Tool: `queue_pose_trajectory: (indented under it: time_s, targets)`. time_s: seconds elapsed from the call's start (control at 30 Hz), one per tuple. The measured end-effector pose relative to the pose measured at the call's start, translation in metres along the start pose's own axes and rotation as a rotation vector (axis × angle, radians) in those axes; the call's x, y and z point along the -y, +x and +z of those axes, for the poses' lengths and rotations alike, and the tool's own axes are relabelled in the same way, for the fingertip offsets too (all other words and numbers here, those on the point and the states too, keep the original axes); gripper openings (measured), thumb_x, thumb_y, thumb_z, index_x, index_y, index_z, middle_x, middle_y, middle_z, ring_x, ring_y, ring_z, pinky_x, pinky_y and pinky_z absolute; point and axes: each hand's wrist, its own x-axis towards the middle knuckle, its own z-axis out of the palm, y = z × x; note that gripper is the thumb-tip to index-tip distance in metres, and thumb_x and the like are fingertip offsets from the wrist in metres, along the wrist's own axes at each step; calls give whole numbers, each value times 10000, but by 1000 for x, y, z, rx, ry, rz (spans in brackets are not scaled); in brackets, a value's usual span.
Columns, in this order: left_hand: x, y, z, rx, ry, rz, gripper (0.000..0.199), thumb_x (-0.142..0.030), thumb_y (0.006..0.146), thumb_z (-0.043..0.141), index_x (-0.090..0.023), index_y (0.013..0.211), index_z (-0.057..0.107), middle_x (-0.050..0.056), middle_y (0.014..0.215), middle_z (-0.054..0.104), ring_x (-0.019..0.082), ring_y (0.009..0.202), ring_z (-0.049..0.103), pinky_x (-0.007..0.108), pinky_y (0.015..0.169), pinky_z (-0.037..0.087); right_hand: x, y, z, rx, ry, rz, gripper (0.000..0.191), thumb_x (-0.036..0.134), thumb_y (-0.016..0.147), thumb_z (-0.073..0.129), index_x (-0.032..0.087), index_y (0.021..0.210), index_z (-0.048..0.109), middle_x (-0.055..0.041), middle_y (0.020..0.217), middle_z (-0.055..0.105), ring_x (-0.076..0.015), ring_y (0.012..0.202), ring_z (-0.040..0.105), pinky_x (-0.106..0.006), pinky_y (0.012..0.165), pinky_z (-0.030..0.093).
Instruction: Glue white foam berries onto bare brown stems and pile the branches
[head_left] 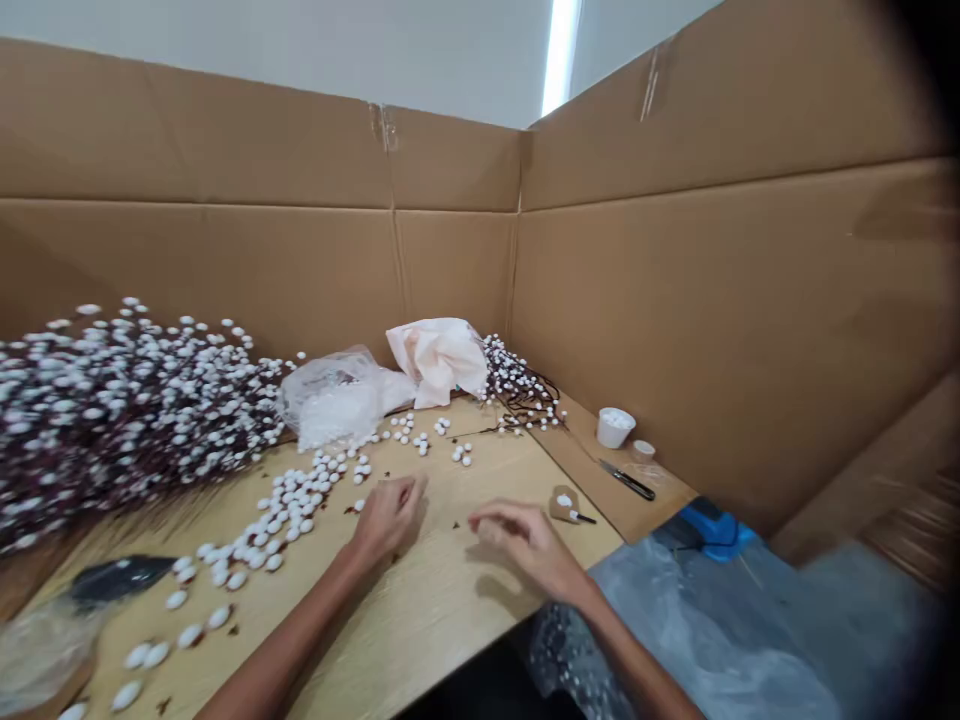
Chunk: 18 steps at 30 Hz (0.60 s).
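Note:
My left hand (pixel 386 515) rests low over the wooden board, its fingers curled and the thumb drawn near them. Whatever lies inside those fingers, if anything, is too small or hidden to make out. White balls (pixel 296 497) with brown bases lie in a long cluster just to its left. My right hand (pixel 529 545) hovers over the board with loosely bent fingers pointing left, and I see nothing in it. Close to its right is a small brown piece (pixel 564 502) with a white blob on it and a dark-handled stick (pixel 583 517).
A big bundle of white-tipped stems (pixel 142 410) fills the left. Behind are a clear plastic bag (pixel 337 400), a pale crumpled sheet (pixel 442 360) and more stems (pixel 517 380). A white cup (pixel 615 427) and a knife (pixel 628 480) lie right. Cardboard walls (pixel 712 300) enclose the board.

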Motion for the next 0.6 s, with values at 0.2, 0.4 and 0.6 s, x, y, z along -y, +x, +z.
queue_pose_trajectory:
  time_s: [0.2,0.4,0.6]
  targets:
    - [10,-16,11,53,-23,41,422,-362,915,297,-205,547,432,16,486,503,175,502,527,277,541,307,17,97,-80,-289,-176,173,248,356,863,528,157,986,611,-21,812,637,-98,625,591,-211,549,498]
    - [22,-18,14,41,-54,106,395,-340,924,273,-214,604,467,39,577,610,183,562,600,275,570,370,-23,188,-119,-350,-389,478,281,323,892,529,132,1096,558,-63,1022,612,-148,837,615,-326,717,537]
    - [27,-17,13,3,-56,131,408,-332,935,259,-222,591,449,18,538,576,180,521,593,280,547,373,-56,223,-107,-267,-545,632,315,327,885,539,144,1142,547,-81,1132,584,-188,962,599,-387,812,522]
